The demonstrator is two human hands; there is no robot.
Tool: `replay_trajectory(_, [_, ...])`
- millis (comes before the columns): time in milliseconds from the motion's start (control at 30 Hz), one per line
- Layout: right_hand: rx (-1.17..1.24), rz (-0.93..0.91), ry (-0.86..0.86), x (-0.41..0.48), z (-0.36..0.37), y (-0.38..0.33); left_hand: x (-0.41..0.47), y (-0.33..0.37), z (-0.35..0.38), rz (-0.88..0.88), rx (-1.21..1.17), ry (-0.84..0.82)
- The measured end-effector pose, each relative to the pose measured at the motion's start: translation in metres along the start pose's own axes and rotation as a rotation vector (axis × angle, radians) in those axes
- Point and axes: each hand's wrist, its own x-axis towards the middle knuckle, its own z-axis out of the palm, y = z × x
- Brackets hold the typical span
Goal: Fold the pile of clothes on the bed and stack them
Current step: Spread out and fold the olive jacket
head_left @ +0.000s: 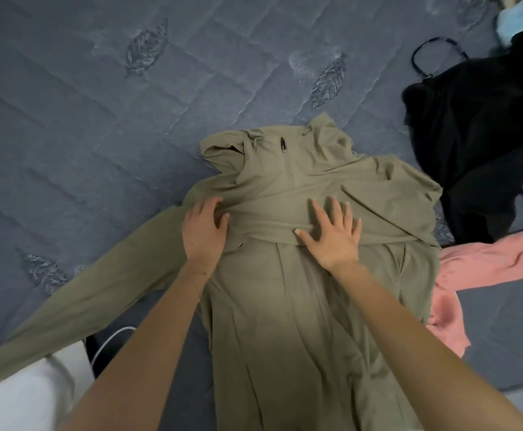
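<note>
Early days I'd say. The olive jacket [300,306] is flat on the bed [98,104] under both hands. Right hand [331,234], fingers spread, presses the crossed sleeve [269,222]. Left hand [204,234] rests loose, and the other sleeve [82,300] trails off to its left. The black garment [477,135] and pink garment [471,269] right of the right hand look unfolded.

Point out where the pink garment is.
Head view, right side: the pink garment lies on the bed beside the olive jacket, nearer than the black clothes.
</note>
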Motion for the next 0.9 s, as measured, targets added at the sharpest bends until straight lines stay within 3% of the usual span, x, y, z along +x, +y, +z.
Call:
replay_trajectory(100, [-0.018, 0.091, -0.063, 0.007, 0.008, 0.002, -0.01, -0.01, 0.009, 0.192, 0.228, 0.062])
replay_trajectory(200, [-0.031, 0.157, -0.104, 0.01, 0.013, 0.006, -0.021, -0.02, 0.021, 0.429, 0.309, 0.155])
replay_trajectory(300, [-0.066, 0.173, -0.103, 0.01, 0.017, 0.008, -0.028, -0.026, 0.031, 0.581, 0.345, 0.102])
replay_trajectory(367, [-0.083, 0.177, -0.106, 0.008, 0.017, 0.009, -0.032, -0.028, 0.038, 0.544, 0.428, -0.032])
replay_trajectory(467, [-0.073, 0.193, -0.107, 0.007, 0.016, 0.005, -0.027, -0.04, 0.045, 0.311, 0.59, -0.165])
replay_trajectory(900, [-0.071, -0.292, 0.024, -0.051, 0.019, -0.095, -0.08, -0.055, -0.012, 0.085, 0.296, 0.009])
